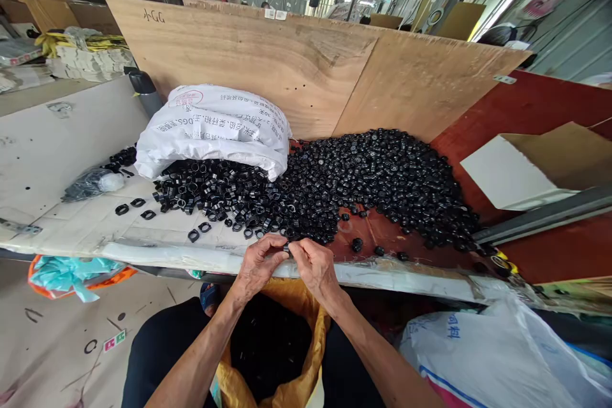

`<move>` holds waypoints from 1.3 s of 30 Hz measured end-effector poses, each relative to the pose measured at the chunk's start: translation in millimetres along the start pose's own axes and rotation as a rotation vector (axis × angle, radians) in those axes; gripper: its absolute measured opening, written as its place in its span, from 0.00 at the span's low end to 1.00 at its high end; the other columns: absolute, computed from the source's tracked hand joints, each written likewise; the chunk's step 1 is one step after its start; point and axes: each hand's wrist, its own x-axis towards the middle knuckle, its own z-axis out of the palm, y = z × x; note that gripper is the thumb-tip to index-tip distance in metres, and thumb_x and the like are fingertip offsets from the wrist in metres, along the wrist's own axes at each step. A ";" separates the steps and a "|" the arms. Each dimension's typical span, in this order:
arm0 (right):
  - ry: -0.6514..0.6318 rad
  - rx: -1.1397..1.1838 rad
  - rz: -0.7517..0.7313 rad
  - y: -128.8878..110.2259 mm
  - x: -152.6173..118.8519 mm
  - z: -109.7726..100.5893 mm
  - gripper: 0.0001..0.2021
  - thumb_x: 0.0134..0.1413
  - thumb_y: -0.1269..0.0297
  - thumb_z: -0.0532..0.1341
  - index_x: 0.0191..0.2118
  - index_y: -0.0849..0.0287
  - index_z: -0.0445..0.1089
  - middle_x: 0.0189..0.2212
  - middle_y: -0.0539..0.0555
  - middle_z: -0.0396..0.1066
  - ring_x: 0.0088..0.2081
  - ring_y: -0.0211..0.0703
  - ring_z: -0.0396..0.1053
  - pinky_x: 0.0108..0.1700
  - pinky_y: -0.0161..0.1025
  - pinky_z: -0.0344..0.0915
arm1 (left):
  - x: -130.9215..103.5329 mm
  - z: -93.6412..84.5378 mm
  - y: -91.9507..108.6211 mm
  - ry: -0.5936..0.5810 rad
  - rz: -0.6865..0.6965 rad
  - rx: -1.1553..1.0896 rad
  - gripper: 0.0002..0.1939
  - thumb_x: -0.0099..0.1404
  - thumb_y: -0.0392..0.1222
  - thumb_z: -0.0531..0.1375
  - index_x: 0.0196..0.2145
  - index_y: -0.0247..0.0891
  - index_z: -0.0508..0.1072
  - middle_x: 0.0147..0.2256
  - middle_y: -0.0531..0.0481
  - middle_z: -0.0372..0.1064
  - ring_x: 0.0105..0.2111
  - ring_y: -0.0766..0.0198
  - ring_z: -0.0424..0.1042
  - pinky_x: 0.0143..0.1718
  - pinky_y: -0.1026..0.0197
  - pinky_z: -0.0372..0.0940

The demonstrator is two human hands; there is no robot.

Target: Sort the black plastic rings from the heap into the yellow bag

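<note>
At the front edge of the bench, my left hand [259, 262] and my right hand [313, 264] meet fingertip to fingertip. Both pinch one small black plastic part [286, 248], mostly covered by the fingers. Just beyond them lies a heap of black rings [215, 188], with a few loose rings nearer the edge. To the right, this runs into a larger pile of small black caps [382, 172]. Below my hands, between my knees, stands an open yellow sack [272, 389] with a dark mass of black pieces inside.
A stuffed white sack [215, 124] rests behind the rings. Plywood boards [287, 70] wall off the back. An open cardboard box [535, 162] and a metal bar [549, 211] stand at right. A white plastic bag [468, 338] sits low right; an orange-rimmed basket [79, 274] is low left.
</note>
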 end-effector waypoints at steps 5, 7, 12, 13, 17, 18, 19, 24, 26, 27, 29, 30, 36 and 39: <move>-0.027 0.082 0.019 -3.1 -2.1 -1.6 0.12 0.67 0.57 0.60 0.44 0.57 0.78 0.34 0.55 0.77 0.31 0.43 0.72 0.35 0.37 0.68 | 1.5 -1.0 10.2 0.013 -0.054 -0.044 0.13 0.65 0.50 0.69 0.42 0.39 0.80 0.43 0.46 0.77 0.44 0.58 0.78 0.50 0.54 0.73; -0.035 0.128 0.030 -3.0 -3.0 -1.2 0.12 0.68 0.57 0.59 0.42 0.56 0.78 0.32 0.54 0.76 0.30 0.43 0.72 0.35 0.37 0.69 | 0.2 -0.1 14.3 0.003 -0.075 -0.041 0.14 0.64 0.50 0.70 0.41 0.39 0.80 0.42 0.46 0.78 0.44 0.58 0.78 0.50 0.54 0.73; -0.049 0.207 0.071 -3.9 -14.5 -3.7 0.10 0.67 0.58 0.60 0.45 0.56 0.76 0.32 0.53 0.75 0.29 0.42 0.72 0.34 0.36 0.69 | -17.4 3.6 23.4 0.040 -0.190 -0.121 0.15 0.63 0.50 0.71 0.42 0.38 0.80 0.41 0.46 0.79 0.42 0.57 0.79 0.48 0.55 0.74; -0.059 0.210 0.034 -5.1 -18.7 -3.8 0.10 0.66 0.59 0.61 0.47 0.56 0.76 0.36 0.55 0.76 0.33 0.43 0.74 0.36 0.37 0.70 | -23.1 3.8 24.6 0.051 -0.215 -0.126 0.15 0.63 0.50 0.71 0.42 0.38 0.80 0.41 0.47 0.79 0.41 0.58 0.79 0.47 0.55 0.75; -0.128 0.231 0.164 -14.2 -36.1 2.0 0.10 0.66 0.59 0.58 0.36 0.55 0.73 0.27 0.51 0.73 0.27 0.43 0.72 0.31 0.36 0.67 | -46.1 1.8 25.9 0.082 -0.182 0.001 0.12 0.64 0.48 0.70 0.42 0.40 0.81 0.42 0.47 0.79 0.44 0.56 0.79 0.51 0.53 0.74; -0.149 0.247 0.260 -17.0 -39.7 4.1 0.12 0.68 0.58 0.57 0.32 0.54 0.71 0.21 0.48 0.69 0.22 0.41 0.68 0.28 0.35 0.65 | -50.6 1.1 25.5 0.093 -0.154 0.045 0.12 0.64 0.48 0.69 0.42 0.41 0.81 0.43 0.47 0.79 0.46 0.56 0.78 0.53 0.53 0.73; -0.156 0.255 0.327 -19.9 -42.6 5.8 0.14 0.68 0.57 0.56 0.31 0.54 0.69 0.18 0.46 0.66 0.20 0.40 0.66 0.27 0.35 0.64 | -54.3 0.4 25.0 0.104 -0.137 0.074 0.12 0.65 0.48 0.69 0.42 0.41 0.81 0.44 0.46 0.79 0.47 0.55 0.78 0.54 0.52 0.73; -0.064 0.226 0.106 -28.5 -47.4 4.8 0.06 0.63 0.60 0.61 0.41 0.54 0.74 0.34 0.53 0.75 0.34 0.44 0.73 0.39 0.38 0.69 | -59.9 -1.9 25.3 0.111 -0.253 -0.064 0.16 0.63 0.52 0.70 0.43 0.40 0.80 0.41 0.47 0.80 0.42 0.57 0.80 0.49 0.54 0.76; -0.124 0.279 0.191 -28.8 -46.3 2.6 0.06 0.63 0.60 0.60 0.39 0.55 0.73 0.30 0.51 0.74 0.28 0.42 0.72 0.34 0.37 0.67 | -59.0 -1.7 27.3 0.122 -0.237 -0.064 0.16 0.62 0.52 0.71 0.43 0.40 0.81 0.42 0.47 0.80 0.44 0.56 0.80 0.51 0.54 0.75; -0.158 0.310 0.279 -28.5 -45.8 1.7 0.07 0.64 0.60 0.59 0.37 0.55 0.72 0.25 0.49 0.71 0.24 0.40 0.69 0.31 0.35 0.65 | -58.6 -1.3 28.6 0.132 -0.215 -0.042 0.15 0.62 0.51 0.71 0.42 0.40 0.81 0.42 0.47 0.80 0.45 0.56 0.79 0.52 0.54 0.74; -0.167 0.333 0.363 -27.4 -45.6 0.0 0.07 0.65 0.59 0.59 0.36 0.55 0.71 0.20 0.46 0.68 0.22 0.39 0.67 0.29 0.35 0.64 | -58.4 0.3 31.2 0.131 -0.208 -0.027 0.14 0.62 0.51 0.71 0.42 0.41 0.81 0.43 0.47 0.80 0.46 0.56 0.79 0.53 0.54 0.73; -0.144 0.321 0.322 -26.8 -46.0 -0.7 0.07 0.64 0.59 0.59 0.37 0.55 0.71 0.22 0.47 0.69 0.24 0.41 0.69 0.31 0.36 0.66 | -58.7 1.3 32.3 0.115 -0.233 -0.048 0.15 0.62 0.51 0.71 0.42 0.41 0.81 0.43 0.47 0.80 0.45 0.56 0.79 0.53 0.54 0.73; -0.133 0.356 0.334 -27.8 -50.9 -0.4 0.10 0.66 0.56 0.57 0.36 0.54 0.70 0.23 0.49 0.70 0.23 0.41 0.68 0.30 0.37 0.66 | -61.6 7.0 33.1 0.093 -0.234 -0.009 0.13 0.63 0.49 0.70 0.43 0.41 0.81 0.43 0.47 0.80 0.45 0.55 0.79 0.53 0.51 0.74; -0.172 0.413 0.488 -30.1 -53.7 -1.0 0.11 0.66 0.54 0.56 0.36 0.54 0.68 0.19 0.46 0.66 0.20 0.39 0.66 0.27 0.35 0.64 | -63.2 7.9 32.4 0.093 -0.191 0.037 0.12 0.63 0.48 0.69 0.42 0.42 0.81 0.44 0.47 0.80 0.45 0.55 0.80 0.51 0.52 0.75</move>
